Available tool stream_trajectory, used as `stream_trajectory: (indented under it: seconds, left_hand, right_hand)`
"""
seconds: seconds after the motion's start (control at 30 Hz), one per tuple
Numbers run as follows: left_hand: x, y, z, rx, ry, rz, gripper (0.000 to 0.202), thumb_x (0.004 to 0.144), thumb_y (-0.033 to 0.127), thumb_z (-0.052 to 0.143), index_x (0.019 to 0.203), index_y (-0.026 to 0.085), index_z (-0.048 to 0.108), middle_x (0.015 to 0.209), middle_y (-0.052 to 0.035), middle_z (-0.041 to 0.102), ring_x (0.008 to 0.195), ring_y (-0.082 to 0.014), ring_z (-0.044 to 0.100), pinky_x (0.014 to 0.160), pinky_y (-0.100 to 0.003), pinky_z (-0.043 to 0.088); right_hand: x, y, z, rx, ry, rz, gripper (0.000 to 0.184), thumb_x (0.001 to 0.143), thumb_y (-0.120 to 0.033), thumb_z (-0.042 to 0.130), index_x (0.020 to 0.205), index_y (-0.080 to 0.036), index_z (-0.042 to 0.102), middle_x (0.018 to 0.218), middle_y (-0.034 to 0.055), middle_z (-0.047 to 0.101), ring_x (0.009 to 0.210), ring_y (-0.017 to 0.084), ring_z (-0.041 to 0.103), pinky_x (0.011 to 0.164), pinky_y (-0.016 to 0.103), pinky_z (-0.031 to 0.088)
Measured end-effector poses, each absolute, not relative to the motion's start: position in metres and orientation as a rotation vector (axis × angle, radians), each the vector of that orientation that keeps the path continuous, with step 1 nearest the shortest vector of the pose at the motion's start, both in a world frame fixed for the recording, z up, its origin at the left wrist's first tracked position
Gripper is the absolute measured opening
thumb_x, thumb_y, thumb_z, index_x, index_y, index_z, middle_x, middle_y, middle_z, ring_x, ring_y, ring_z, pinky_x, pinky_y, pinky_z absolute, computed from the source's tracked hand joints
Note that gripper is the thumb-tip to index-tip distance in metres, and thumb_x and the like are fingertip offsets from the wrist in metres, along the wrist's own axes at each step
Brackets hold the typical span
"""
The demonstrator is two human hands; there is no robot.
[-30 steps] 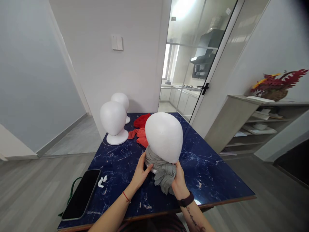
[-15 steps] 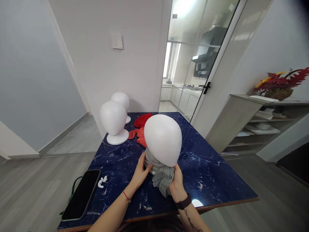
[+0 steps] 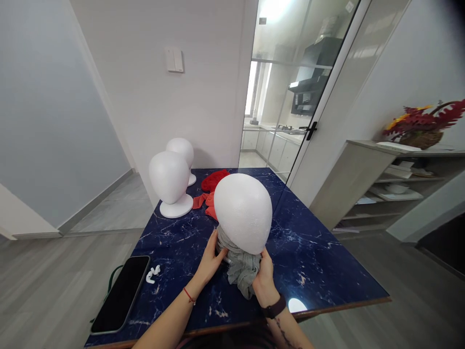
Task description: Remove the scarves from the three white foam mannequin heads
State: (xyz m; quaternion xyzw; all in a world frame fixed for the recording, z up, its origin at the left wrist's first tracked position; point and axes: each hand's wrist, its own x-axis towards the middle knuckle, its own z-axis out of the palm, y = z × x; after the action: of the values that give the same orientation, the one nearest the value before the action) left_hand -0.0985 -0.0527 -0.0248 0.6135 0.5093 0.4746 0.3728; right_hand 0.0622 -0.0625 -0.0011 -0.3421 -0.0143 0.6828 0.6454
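Observation:
A white foam mannequin head (image 3: 242, 211) stands near the front of the table, leaning slightly toward me. Around its neck wraps a grey scarf (image 3: 242, 269), bunched into a knot-like fold with loose cloth hanging at the front. My left hand (image 3: 212, 256) grips the scarf at the neck's left side, its thumb on the cloth in front. On the right, my right hand (image 3: 265, 274) is closed round the scarf just under the head, its fingers partly hidden. The head's base is mostly covered by cloth and hands.
Two more white mannequin heads, a nearer one (image 3: 170, 177) and a farther one (image 3: 180, 149), stand at the back left. Bright red cloth (image 3: 214, 181) and coral cloth (image 3: 210, 206) lie beside them. A phone (image 3: 121, 293) and small white earbuds (image 3: 153, 274) are at the left front of the table (image 3: 319, 257).
The mannequin head has tipped slightly toward me and to the left. Both hands stay on the scarf, the right one shifted a little left.

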Motion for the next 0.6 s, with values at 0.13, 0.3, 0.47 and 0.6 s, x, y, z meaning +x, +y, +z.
stream_trajectory:
  seconds: [0.13, 0.3, 0.47, 0.6]
  left_hand:
    - [-0.098, -0.053, -0.024, 1.581, 1.316, 1.219, 0.063, 0.082, 0.037, 0.056, 0.139, 0.024, 0.034, 0.150, -0.0088, 0.029, 0.138, -0.0243, 0.023, 0.114, -0.046, 0.016]
    - [-0.097, -0.052, -0.023, 1.596, 1.354, 1.222, 0.056, 0.083, 0.036, 0.053, 0.137, 0.024, 0.039, 0.150, -0.0091, 0.028, 0.139, -0.0245, 0.021, 0.114, -0.047, 0.014]
    - [-0.097, -0.051, -0.024, 1.594, 1.372, 1.245, 0.053, 0.085, 0.035, 0.051, 0.136, 0.023, 0.040, 0.148, -0.0099, 0.031, 0.138, -0.0246, 0.024, 0.114, -0.048, 0.016]
    - [-0.096, -0.052, -0.021, 1.583, 1.370, 1.241, 0.055, 0.086, 0.037, 0.048, 0.138, 0.023, 0.035, 0.148, -0.0099, 0.030, 0.138, -0.0234, 0.022, 0.114, -0.047, 0.014]
  right_hand:
    - [0.061, -0.062, -0.003, -0.795, -0.024, 1.541, 0.015, 0.064, -0.028, 0.058, 0.077, -0.018, 0.060, 0.071, 0.0012, 0.072, 0.068, 0.020, 0.069, 0.064, 0.031, 0.057]
    - [0.056, -0.062, -0.004, -0.791, -0.049, 1.516, 0.015, 0.063, -0.028, 0.057, 0.075, -0.019, 0.058, 0.070, -0.0001, 0.071, 0.064, 0.018, 0.068, 0.061, 0.030, 0.056]
    - [0.050, -0.066, 0.000, -0.816, 0.038, 1.482, 0.011, 0.063, -0.025, 0.056, 0.072, -0.020, 0.058, 0.066, -0.0022, 0.069, 0.059, 0.015, 0.065, 0.059, 0.027, 0.055]
    - [0.047, -0.069, 0.001, -0.853, 0.038, 1.432, 0.011, 0.063, -0.024, 0.057, 0.073, -0.020, 0.059, 0.066, -0.0029, 0.068, 0.059, 0.014, 0.065, 0.057, 0.025, 0.054]
